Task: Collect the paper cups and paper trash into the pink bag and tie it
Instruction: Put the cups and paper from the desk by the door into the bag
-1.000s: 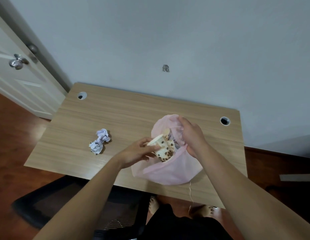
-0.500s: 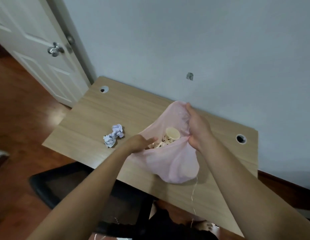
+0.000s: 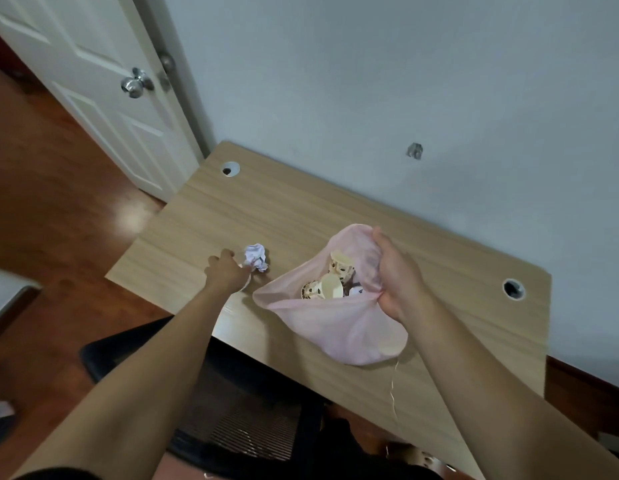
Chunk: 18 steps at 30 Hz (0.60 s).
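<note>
My left hand [image 3: 228, 273] reaches the crumpled paper [image 3: 255, 257] on the worktop [image 3: 301, 209], just left of the pink bag [image 3: 339, 323]; my fingers [image 3: 246, 268] curl at its near edge, though I cannot tell if they have closed on it. My right hand [image 3: 398, 282] is clenched on the bag's gathered rim, holding the mouth open. Paper cups [image 3: 330, 285] lie inside. I should pinch the whole wad so no loose piece is left, and keep the mouth wide and turned toward the paper.
</note>
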Motion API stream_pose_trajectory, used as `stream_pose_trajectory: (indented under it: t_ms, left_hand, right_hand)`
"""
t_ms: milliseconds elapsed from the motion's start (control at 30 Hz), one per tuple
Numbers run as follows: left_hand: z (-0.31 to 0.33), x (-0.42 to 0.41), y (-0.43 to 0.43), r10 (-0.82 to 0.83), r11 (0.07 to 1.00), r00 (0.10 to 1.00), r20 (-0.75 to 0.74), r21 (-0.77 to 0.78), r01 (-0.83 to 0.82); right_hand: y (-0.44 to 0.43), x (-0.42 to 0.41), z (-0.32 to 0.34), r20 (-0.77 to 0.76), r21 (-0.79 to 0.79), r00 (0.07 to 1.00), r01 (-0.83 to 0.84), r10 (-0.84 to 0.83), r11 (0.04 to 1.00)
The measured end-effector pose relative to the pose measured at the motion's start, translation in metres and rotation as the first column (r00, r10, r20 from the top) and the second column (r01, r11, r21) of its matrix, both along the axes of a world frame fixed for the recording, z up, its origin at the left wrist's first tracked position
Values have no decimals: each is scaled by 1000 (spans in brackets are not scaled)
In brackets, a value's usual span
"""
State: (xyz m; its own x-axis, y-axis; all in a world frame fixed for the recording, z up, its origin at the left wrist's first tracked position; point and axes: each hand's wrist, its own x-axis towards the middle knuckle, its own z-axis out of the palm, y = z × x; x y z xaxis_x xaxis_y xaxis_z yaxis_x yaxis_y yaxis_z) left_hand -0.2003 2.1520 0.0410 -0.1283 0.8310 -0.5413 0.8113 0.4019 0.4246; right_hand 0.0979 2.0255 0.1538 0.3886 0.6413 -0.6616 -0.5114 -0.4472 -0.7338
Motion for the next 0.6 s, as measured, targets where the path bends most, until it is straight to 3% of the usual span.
stream_pose_trajectory:
  t_ms: [133, 400, 533, 600]
  left_hand:
    - [-51, -10, 0, -68, 994, 997, -34, -89, 65]
    - [-85, -11, -39, -114, 992, 993, -30, -51, 112]
    - [-77, -13, -39, 27, 992, 978, 207, -130, 0]
    - [-57, -10, -34, 162, 981, 874, 458, -169, -93]
  right_hand:
    - [0, 1, -4, 28, -37, 1000, 0, 1, 999]
    - [-5, 7, -16, 56, -49, 998, 20, -17, 999]
    - [-13, 9, -20, 79, -84, 997, 19, -12, 996]
    - [-17, 10, -19, 79, -85, 997, 13, -6, 996]
